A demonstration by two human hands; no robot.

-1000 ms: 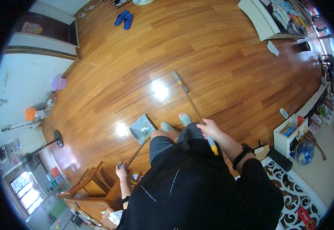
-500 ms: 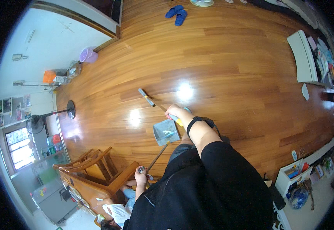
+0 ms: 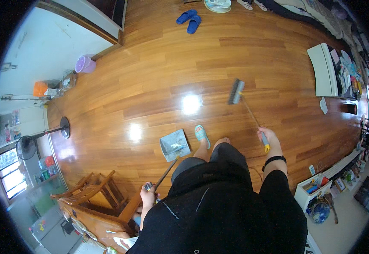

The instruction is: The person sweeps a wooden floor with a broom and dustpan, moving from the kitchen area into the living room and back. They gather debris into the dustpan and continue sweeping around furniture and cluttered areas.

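Note:
My right hand [image 3: 268,137] grips the yellow end of a long broom handle. The broom head [image 3: 235,91] rests on the wooden floor ahead of me and to the right. My left hand [image 3: 148,190] holds the top of a long-handled grey dustpan [image 3: 174,144], whose pan sits flat on the floor just left of my foot in a green slipper [image 3: 200,133]. My dark shirt and shorts fill the lower middle of the view.
A wooden chair [image 3: 95,199] stands at my lower left. A floor fan [image 3: 44,136], a purple bucket [image 3: 84,64] and an orange container [image 3: 40,88] line the left wall. Blue slippers [image 3: 190,18] lie far ahead. White furniture [image 3: 324,70] and a cluttered low shelf [image 3: 324,188] stand on the right.
The broom has swung from beside the dustpan out to the right and ahead, with my right arm extended. The view has turned. The dustpan stays near my feet.

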